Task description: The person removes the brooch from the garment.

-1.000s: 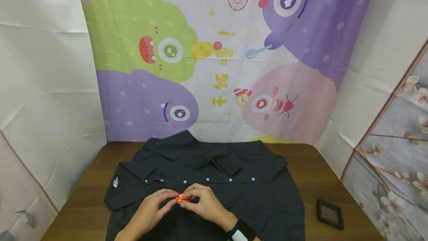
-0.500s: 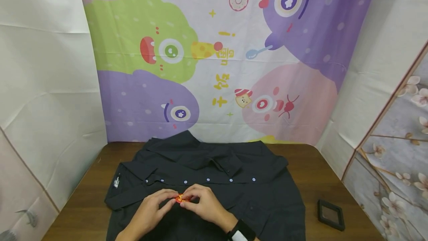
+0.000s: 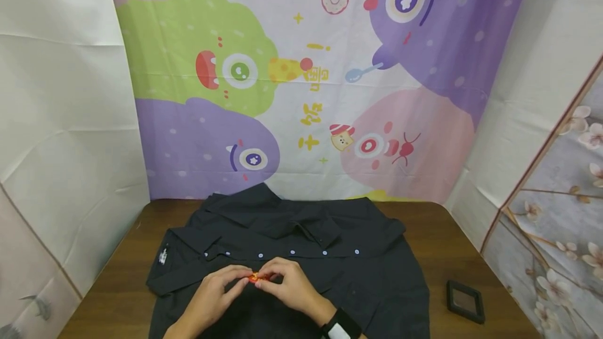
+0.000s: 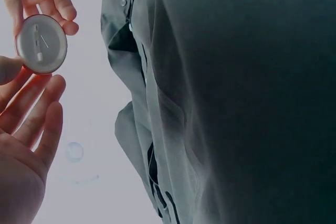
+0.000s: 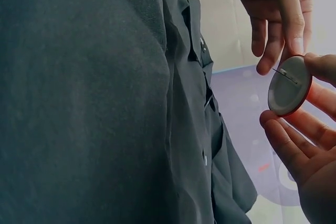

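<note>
A round pin-back button badge [image 3: 255, 278], red and yellow on its front, is held between both hands over a black shirt [image 3: 367, 276]. My left hand [image 3: 218, 291] pinches its left edge, and my right hand [image 3: 289, 285] grips the right edge with thumb and fingers. From the left wrist view, the badge's pale metal back [image 4: 55, 51] shows a safety-pin clasp whose needle stands unfastened at an angle. The same needle juts past the rim in the right wrist view, where the badge [image 5: 287, 95] appears tilted.
The shirt lies spread over the brown table [image 3: 118, 271], its row of white buttons [image 3: 292, 252] running across beyond the hands. A small black square frame [image 3: 465, 301] lies at the right. Behind hangs a cartoon-print curtain [image 3: 292, 171].
The badge has tipped a little, so less of its patterned front shows in the head view. Both hands keep hold of it and have barely shifted.
</note>
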Motion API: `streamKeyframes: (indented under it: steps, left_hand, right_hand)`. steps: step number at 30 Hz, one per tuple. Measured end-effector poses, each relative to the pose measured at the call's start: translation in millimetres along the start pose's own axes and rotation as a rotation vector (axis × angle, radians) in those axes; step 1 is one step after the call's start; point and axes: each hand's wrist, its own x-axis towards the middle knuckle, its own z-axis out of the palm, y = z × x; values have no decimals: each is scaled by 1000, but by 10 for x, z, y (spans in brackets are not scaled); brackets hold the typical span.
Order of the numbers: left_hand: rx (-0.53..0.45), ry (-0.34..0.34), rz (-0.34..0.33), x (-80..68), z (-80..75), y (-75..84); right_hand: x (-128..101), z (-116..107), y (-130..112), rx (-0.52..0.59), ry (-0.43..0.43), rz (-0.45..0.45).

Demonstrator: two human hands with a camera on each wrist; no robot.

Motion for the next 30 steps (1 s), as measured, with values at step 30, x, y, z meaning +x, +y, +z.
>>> streamKeyframes:
  steps: [30]
  left_hand:
    - [-32, 43, 26, -11, 32, -41]
  right_hand:
    - [36, -92, -334, 47, -7, 44]
